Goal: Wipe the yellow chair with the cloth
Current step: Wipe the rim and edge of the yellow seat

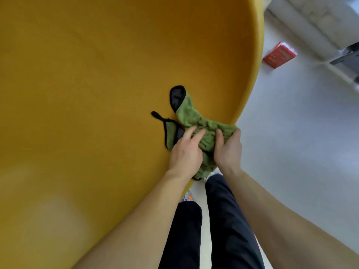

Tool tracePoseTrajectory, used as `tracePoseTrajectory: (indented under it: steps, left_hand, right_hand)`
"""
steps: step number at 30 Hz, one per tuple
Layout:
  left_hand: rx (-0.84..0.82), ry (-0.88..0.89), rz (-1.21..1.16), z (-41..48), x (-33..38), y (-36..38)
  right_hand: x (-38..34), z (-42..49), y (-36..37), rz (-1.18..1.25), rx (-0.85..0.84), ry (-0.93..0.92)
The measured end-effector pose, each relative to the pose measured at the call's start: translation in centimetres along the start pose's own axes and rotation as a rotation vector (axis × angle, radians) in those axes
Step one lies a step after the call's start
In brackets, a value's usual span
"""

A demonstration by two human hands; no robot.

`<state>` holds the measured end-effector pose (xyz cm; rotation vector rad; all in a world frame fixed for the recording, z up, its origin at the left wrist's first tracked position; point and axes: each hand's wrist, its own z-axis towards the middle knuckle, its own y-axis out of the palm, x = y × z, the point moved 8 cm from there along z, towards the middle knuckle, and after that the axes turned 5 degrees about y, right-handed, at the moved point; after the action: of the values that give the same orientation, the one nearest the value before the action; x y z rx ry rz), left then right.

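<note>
Green cloth (196, 119) sits bunched at centre frame on the yellow chair (97, 94), right by its rim. Left hand (185, 152) presses it with flat fingers, and right hand (228, 150) grips its edge. Red box (279, 55) lies on the floor (301, 133), upper right.

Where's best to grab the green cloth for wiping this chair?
Grip the thick bunched middle of the green cloth, coming from the near rim of the yellow chair, where the right hand grips it and the left hand presses flat. The black-trimmed corners lie thin and loose; they would likely just trail.
</note>
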<state>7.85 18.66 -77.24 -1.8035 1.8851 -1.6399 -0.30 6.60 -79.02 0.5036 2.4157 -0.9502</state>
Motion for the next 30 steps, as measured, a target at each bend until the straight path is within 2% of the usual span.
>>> tracePoseTrajectory:
  steps: [4, 7, 9, 13, 15, 17, 20, 24, 27, 30]
  left_hand:
    - [0.161, 0.025, -0.287, 3.3, 2.2, -1.0]
    - [0.164, 0.037, -0.210, 1.8, 0.8, 0.3]
    - [0.134, -0.013, -0.059, -1.9, -2.2, 1.5]
    - [0.026, -0.208, 0.126, -12.7, -10.4, 2.6]
    - [0.011, -0.306, 0.130, -16.2, -12.3, 2.6]
    - [0.015, -0.361, 0.091, -16.1, -11.6, 3.1]
    - [0.122, -0.403, -0.044, -11.8, -8.6, 3.5]
    - [0.262, -0.340, -0.201, -6.5, -4.9, 4.2]
    - [0.310, -0.233, -0.043, -8.6, -5.8, 3.9]
    - [0.267, -0.198, 0.170, -15.3, -9.0, 3.3]
  right_hand:
    - [-6.7, 3.3, -4.1, -0.011, 0.217, -0.208]
    - [-4.7, 2.2, -2.0, 0.014, 0.272, -0.211]
    - [0.7, -0.7, 1.8, 0.036, 0.189, -0.081]
    - [12.2, -10.5, 9.9, 0.056, -0.106, 0.299]
    - [14.8, -13.2, 11.5, 0.055, -0.186, 0.358]
    - [15.1, -12.6, 11.4, 0.074, -0.227, 0.404]
    - [11.7, -7.3, 8.3, 0.074, -0.106, 0.294]
    - [5.2, -1.7, 3.9, 0.041, 0.047, 0.067]
    - [6.0, -2.2, 4.4, 0.046, 0.053, 0.047]
    - [12.0, -9.3, 8.2, 0.060, -0.029, 0.196]
